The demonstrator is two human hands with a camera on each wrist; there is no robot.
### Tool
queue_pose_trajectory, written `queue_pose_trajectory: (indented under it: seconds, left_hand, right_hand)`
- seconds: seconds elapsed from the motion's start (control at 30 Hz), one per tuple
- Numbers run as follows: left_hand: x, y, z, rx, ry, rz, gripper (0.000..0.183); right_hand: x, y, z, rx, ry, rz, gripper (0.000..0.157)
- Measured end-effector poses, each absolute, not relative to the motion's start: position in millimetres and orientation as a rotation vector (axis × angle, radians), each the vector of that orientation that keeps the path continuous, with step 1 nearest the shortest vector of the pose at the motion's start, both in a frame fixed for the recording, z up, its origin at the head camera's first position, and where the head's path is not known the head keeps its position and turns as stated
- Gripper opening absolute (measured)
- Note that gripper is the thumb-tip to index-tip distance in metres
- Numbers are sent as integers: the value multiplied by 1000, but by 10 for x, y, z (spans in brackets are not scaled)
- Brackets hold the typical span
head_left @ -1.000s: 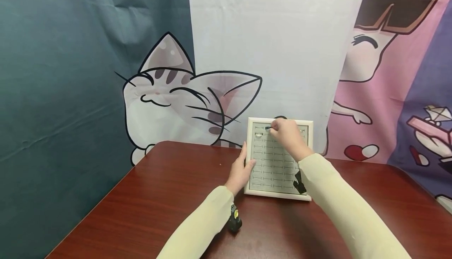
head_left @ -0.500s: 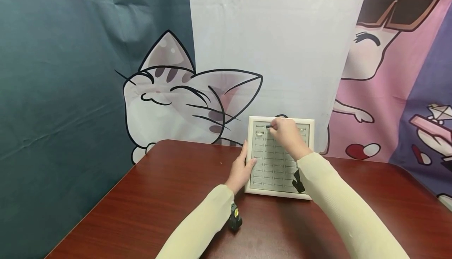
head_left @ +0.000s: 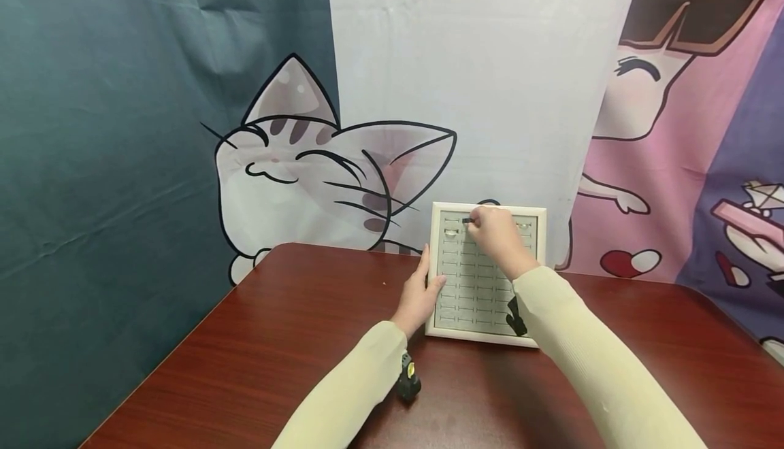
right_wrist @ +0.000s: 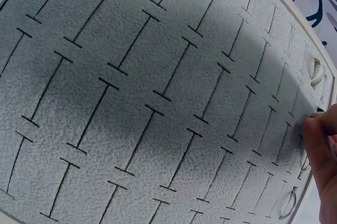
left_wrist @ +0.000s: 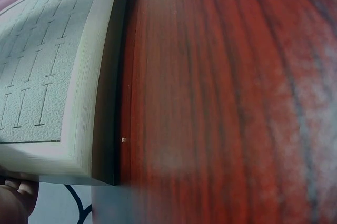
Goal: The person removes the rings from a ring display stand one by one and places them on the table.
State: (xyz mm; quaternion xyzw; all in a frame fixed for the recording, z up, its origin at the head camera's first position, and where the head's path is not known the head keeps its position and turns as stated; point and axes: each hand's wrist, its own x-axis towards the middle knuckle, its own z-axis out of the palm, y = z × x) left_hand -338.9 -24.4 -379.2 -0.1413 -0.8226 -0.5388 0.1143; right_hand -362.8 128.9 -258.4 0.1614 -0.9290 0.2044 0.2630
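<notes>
A ring display tray with a white frame and grey slotted lining stands tilted up on the table. My left hand grips its left edge, thumb over the front; in the left wrist view the fingers show at the frame's edge. Near the top row, my right hand pinches a small dark ring at a slot, mostly hidden by the fingertips. A pale ring sits in a slot to the lower left, and another ring sits right of the hand. The right wrist view shows a silver ring too.
The reddish-brown wooden table extends around the tray. Behind it hangs a printed cloth backdrop with a cartoon cat. Dark wrist devices are on both arms, one black device below the left sleeve.
The hands and tray stay almost in place. The right hand's fingertips keep their pinch on the dark ring at the top row, with only slight shifts.
</notes>
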Motion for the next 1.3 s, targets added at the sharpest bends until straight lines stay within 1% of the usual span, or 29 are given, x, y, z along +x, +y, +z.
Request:
queue_pose_trajectory:
  seconds: [0.2,0.5,0.8,1.13,1.3]
  left_hand:
    - [-3379,-243,-3795,-412,-2419,-1583,69]
    - [-3383,-251,-3788,-426,-2416,-1570,68]
    - [-3405,-255,-3815,-438,-2409,-1569,69]
    - [-3385,-258,-3792,-440,-2421,-1589,69]
    - [-3377,-257,-3779,-431,-2434,-1598,69]
  right_hand:
    - [-3630,1287,-2613,456,-2475,497,10]
    - [-3622,1315,-2653,478,-2406,453,14]
    - [-3645,1353,-2729,511,-2336,471,14]
    - [-3652,1404,-2782,516,-2288,515,12]
    - [-3663,1423,-2783,507,-2286,566,9]
